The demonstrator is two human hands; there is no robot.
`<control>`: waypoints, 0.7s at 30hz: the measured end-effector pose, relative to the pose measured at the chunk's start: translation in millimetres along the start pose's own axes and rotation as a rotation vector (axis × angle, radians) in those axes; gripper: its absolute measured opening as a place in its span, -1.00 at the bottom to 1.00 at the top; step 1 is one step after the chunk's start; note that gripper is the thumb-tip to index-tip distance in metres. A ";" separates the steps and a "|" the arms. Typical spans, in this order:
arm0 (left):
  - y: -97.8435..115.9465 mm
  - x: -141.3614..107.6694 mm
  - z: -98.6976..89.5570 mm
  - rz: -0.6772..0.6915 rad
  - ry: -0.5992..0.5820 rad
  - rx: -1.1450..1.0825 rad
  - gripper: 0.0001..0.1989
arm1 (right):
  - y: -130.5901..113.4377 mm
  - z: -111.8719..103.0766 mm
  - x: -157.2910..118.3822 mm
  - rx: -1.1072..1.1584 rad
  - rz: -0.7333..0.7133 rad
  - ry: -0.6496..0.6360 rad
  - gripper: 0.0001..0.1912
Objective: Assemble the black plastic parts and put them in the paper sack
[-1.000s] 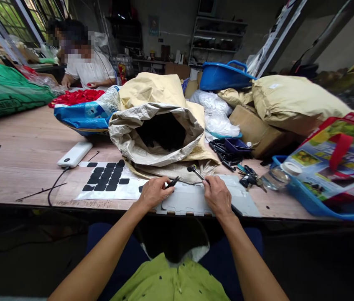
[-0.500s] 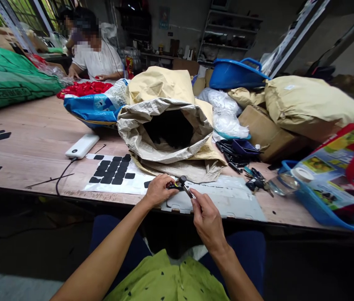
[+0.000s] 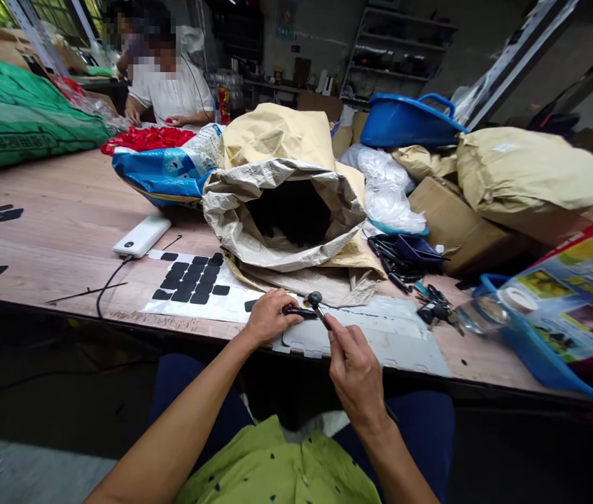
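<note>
1. The left hand [image 3: 271, 316] pinches a slim, dark black piece [image 3: 302, 312] between thumb and fingers; the piece lies low over a flat grey board [image 3: 406, 337] at the front edge of the table, pointing towards the right.
2. The right hand [image 3: 358, 369] grasps a small hammer-like tool with silver metal shaft and round dark head [image 3: 315, 299], the fingers wrapped firmly around it.
3. The tool's head is at the black piece, just beside the left fingertips. Whether the two are touching, I cannot tell from this angle.
4. In my judgement, the step in hand is the working of the tool upon the black piece, with one hand steadying and the other hand guiding.
5. The next move seems to call for a firm left pinch, the fingertips clear of the head, and a controlled right wrist.
6. Behind the hands is a large beige sack with crumpled pale mouth [image 3: 233, 234], dark inside. To the left of the board lies a white sheet [image 3: 217, 313] bearing black rounded-square pads [image 3: 191, 281].
</note>
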State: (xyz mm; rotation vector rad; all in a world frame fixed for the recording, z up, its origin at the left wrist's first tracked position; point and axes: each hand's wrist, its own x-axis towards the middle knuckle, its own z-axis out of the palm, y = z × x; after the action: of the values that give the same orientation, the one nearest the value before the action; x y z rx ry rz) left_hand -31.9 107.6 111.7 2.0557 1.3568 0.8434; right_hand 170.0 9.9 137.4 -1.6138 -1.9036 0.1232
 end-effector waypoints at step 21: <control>3.0 -1.3 -1.1 -0.011 -0.002 0.015 -0.84 | 92.8 32.3 88.8 -0.293 -0.016 0.058 -0.73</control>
State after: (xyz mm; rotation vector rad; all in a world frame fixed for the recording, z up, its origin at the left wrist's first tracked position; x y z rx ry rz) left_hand -31.3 105.5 114.2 2.0583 1.3763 0.8288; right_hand 228.5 124.2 104.9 -1.7684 -1.9593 -0.2162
